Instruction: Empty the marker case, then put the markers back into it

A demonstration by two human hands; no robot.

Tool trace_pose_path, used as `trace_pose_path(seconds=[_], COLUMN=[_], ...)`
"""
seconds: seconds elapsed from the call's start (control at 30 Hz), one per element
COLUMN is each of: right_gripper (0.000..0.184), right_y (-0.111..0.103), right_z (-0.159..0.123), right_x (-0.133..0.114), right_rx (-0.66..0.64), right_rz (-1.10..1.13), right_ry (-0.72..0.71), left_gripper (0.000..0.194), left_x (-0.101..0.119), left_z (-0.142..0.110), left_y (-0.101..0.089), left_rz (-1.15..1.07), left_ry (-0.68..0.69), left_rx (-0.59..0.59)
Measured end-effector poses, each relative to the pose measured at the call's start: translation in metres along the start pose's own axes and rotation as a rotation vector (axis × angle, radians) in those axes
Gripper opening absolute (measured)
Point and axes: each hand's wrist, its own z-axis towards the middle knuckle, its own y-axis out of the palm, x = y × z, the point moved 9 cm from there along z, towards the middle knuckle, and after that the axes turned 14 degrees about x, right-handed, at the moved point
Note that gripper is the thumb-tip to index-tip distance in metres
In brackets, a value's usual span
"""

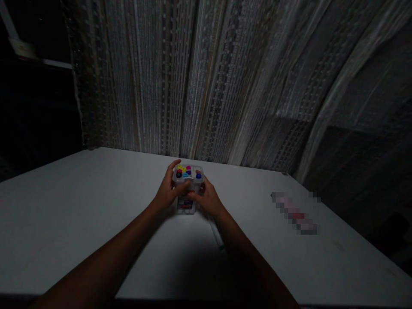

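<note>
A clear plastic case of markers (186,205) stands upright on the white table, with coloured caps in yellow, pink, red, black, light blue, purple and dark blue showing at its top. My left hand (170,185) grips its left side, the thumb across the front near the clasp. Around the right side wraps my right hand (207,196), its thumb pressed to the front below the other thumb. A single white marker (215,234) with a dark green end lies on the table, partly hidden by my right hand and forearm.
The white table (80,206) reaches back to a patterned curtain (206,86). A blurred-out, pixelated pinkish item (294,213) lies toward the right edge of the table. The room is dim, with dark areas at both sides.
</note>
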Motion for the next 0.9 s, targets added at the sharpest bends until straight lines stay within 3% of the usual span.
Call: trace_pose_path(seconds=[0.3, 0.9], right_gripper=[0.073, 0.070], right_y=[0.0022, 0.0022], right_z=[-0.0030, -0.0021], right_x=[0.0005, -0.0035], right_rx=[-0.011, -0.016], right_rz=[0.025, 0.025], right_ry=[-0.004, -0.020], left_gripper=[0.067, 0.074], left_x=[0.0067, -0.0014], left_z=[0.0001, -0.0013], left_y=[-0.0039, -0.0008], left_rz=[0.036, -0.022], left_ry=[0.021, 0.038], left_rx=[0.075, -0.004])
